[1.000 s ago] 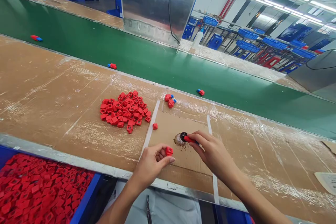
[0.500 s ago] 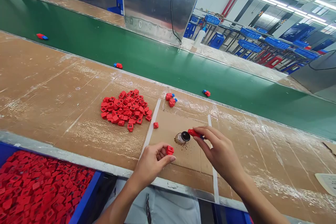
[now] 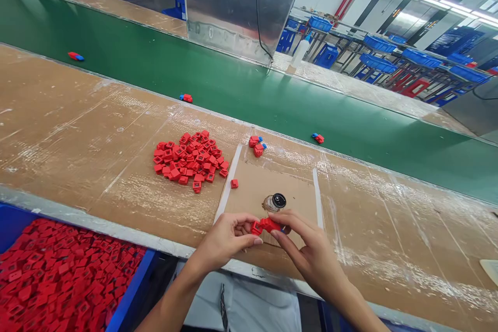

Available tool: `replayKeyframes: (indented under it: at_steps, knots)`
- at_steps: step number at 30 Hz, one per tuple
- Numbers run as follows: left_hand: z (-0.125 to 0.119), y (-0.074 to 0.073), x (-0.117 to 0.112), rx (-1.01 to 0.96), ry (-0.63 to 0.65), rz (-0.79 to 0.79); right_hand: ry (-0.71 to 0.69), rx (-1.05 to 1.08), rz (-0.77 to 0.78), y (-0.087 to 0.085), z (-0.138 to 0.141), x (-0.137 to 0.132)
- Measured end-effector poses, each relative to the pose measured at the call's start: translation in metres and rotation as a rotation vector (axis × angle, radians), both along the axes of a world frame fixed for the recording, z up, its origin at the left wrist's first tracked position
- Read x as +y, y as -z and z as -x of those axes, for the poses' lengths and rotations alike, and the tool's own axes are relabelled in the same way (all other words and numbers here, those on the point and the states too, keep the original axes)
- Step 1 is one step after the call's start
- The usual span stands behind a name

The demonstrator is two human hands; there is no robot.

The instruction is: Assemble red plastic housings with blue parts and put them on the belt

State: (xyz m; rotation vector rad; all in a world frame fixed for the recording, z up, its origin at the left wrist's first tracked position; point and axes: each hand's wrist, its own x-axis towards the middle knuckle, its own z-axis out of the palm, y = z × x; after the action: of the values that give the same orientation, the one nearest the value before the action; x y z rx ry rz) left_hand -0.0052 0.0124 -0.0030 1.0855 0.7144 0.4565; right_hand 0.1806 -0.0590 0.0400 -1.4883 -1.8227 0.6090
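My left hand (image 3: 229, 236) pinches a small hollow red plastic cube (image 3: 256, 227) between thumb and fingers. Right against it, my right hand (image 3: 305, 236) grips a red-and-blue plastic piece (image 3: 270, 224), its red end meeting the cube. Fingers hide most of its blue part. Just beyond both hands stands a small clear jar (image 3: 269, 204) with a round black top (image 3: 279, 200), on a cardboard sheet (image 3: 251, 192). One loose red cube (image 3: 234, 183) lies near the tape strip, left of the jar.
A heap of red cubes (image 3: 190, 158) lies left, with two red-and-blue pieces (image 3: 258, 150) right of it. Beyond runs a green conveyor belt (image 3: 233, 91) carrying red-and-blue assemblies (image 3: 318, 138). A blue bin (image 3: 128, 290) full of red cubes stands at lower left.
My right hand has moved left and nearer, from beside the jar's black top, bringing its red-and-blue piece against the red cube in my left hand. The view has shifted slightly.
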Motion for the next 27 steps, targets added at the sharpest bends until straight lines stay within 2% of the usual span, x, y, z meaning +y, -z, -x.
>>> replayKeyframes:
  at_steps: [6,15,20,27]
  knots:
    - [-0.001,-0.002,0.001,0.039,0.038,-0.025,-0.005,-0.082,-0.032,0.009,0.001,-0.001]
    - [0.003,-0.001,-0.002,0.103,0.107,-0.109,-0.094,-0.156,-0.02,0.008,0.007,0.001]
    - [0.006,-0.004,-0.002,0.149,0.158,-0.242,-0.083,-0.151,-0.001,0.015,0.013,-0.001]
    - [0.007,-0.005,-0.001,0.164,0.171,-0.234,-0.03,-0.151,0.017,0.015,0.023,-0.006]
